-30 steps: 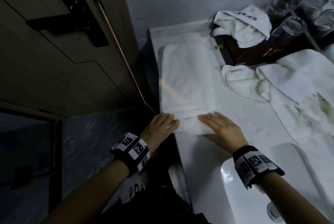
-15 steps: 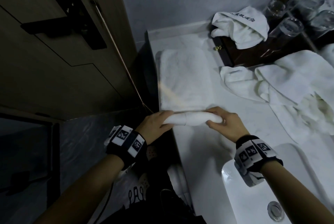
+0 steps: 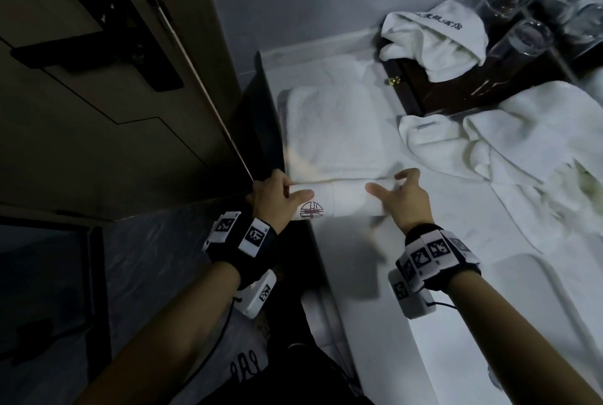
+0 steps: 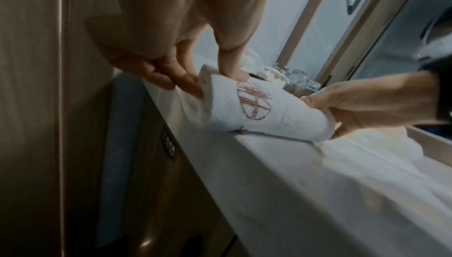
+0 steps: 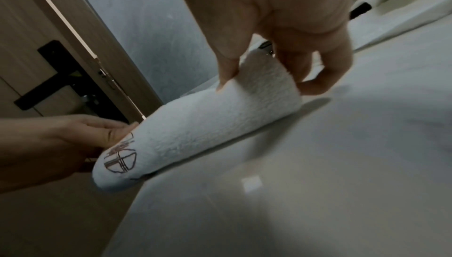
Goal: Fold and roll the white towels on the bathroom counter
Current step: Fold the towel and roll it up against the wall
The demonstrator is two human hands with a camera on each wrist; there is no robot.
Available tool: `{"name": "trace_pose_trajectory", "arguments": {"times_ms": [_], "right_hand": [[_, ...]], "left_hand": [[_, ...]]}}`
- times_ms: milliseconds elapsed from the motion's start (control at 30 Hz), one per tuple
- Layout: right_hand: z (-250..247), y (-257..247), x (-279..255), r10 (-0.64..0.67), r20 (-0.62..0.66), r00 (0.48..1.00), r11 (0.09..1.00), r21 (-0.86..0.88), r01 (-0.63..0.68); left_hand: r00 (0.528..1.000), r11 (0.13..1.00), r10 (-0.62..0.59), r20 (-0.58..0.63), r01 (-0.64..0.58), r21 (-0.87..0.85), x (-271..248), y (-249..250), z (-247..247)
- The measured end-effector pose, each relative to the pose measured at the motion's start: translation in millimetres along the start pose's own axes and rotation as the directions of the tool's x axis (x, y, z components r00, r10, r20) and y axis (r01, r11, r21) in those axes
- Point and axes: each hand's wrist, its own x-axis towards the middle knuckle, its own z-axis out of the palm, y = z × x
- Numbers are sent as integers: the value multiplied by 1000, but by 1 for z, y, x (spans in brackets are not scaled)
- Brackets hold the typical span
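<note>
A folded white towel [image 3: 332, 130] lies lengthwise along the left edge of the pale bathroom counter [image 3: 359, 274]. Its near end is wound into a short roll [image 3: 346, 200] [image 4: 266, 114] [image 5: 203, 129] with a red round emblem [image 3: 311, 210] facing up. My left hand [image 3: 277, 199] [image 4: 212, 81] pinches the roll's left end, thumb on top and fingers behind it. At the other end, my right hand [image 3: 401, 195] [image 5: 264, 79] holds the roll with its thumb on the near side and curled fingers on the far side.
A crumpled towel [image 3: 437, 35] sits on a dark wooden box [image 3: 421, 91] at the back. Loose towels [image 3: 522, 143] are spread on the right, near drinking glasses [image 3: 522, 35]. A white sink basin [image 3: 522, 323] is at the near right. A door [image 3: 98, 78] stands close on the left.
Both hands went from pressing flat on the towel's near edge to gripping it as a roll. The roll has grown thicker, moved away from me, and its red emblem has turned up.
</note>
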Motion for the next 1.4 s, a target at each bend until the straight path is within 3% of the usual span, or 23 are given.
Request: {"name": "trace_pose_trajectory", "arguments": {"times_ms": [67, 133, 233, 300, 367, 467, 533, 600, 633, 733, 767, 833, 933, 967, 1067, 1133, 1200, 1300, 1400], "right_hand": [[2, -2, -1, -98, -153, 983, 968, -245, 58], [3, -1, -2, -305, -216, 927, 922, -311, 231], [4, 0, -2, -576, -146, 804, 792, -346, 504], [7, 1, -3, -703, -125, 700, 660, -480, 578], [8, 0, -10, -761, -103, 640, 576, -560, 595], [3, 1, -13, -832, -26, 555, 455, -606, 653], [-3, -1, -9, -881, 40, 472, 363, -583, 727], [-10, -1, -3, -910, 110, 399, 289, -522, 802], [-13, -1, -1, -906, 157, 394, 271, -501, 822], [-17, 4, 1, -820, 367, 440, 245, -469, 849], [-18, 5, 3, -782, 409, 470, 276, -450, 850], [-20, 7, 10, -697, 459, 551, 428, -349, 833], [-22, -3, 17, -653, 414, 635, 614, -202, 763], [-23, -6, 19, -646, 385, 659, 662, -147, 735], [-29, -15, 27, -602, 392, 696, 732, -77, 676], [-32, -18, 35, -591, 399, 702, 732, -101, 674], [-33, -19, 42, -542, 401, 738, 779, -90, 621], [-35, -18, 53, -365, 407, 837, 912, -22, 409], [-28, -18, 58, -278, 346, 896, 960, 117, 253]], "left_hand": [[986, 990, 141, -86, -141, 12, 1, -2, -4], [925, 928, 371, -77, -370, 37, 2, 0, -4], [707, 701, 706, 44, -706, 99, -2, 3, 0], [604, 586, 794, 68, -790, 179, -5, 1, 0], [539, 483, 835, 113, -815, 321, -10, -6, -1], [518, 382, 825, 228, -807, 451, -18, -10, 1], [513, 342, 828, 225, -781, 522, -19, -10, 5], [554, 358, 811, 187, -724, 590, -19, -3, 10], [568, 362, 807, 162, -693, 624, -19, 1, 12], [608, 375, 776, 166, -657, 654, -16, 11, 15], [619, 396, 767, 171, -666, 633, -13, 12, 14], [671, 481, 722, 169, -662, 575, -7, 16, 7], [804, 696, 514, 299, -595, 402, 4, 18, -5], [827, 745, 463, 319, -558, 365, 7, 17, -6], [860, 846, 466, 207, -502, 179, 11, 15, -10], [886, 894, 438, 154, -447, 29, 16, 13, -14], [913, 925, 380, 146, -374, -65, 23, 10, -18], [945, 950, 294, 146, -272, -153, 32, 10, -23], [956, 943, 249, 155, -203, -265, 38, 9, -24]]}}
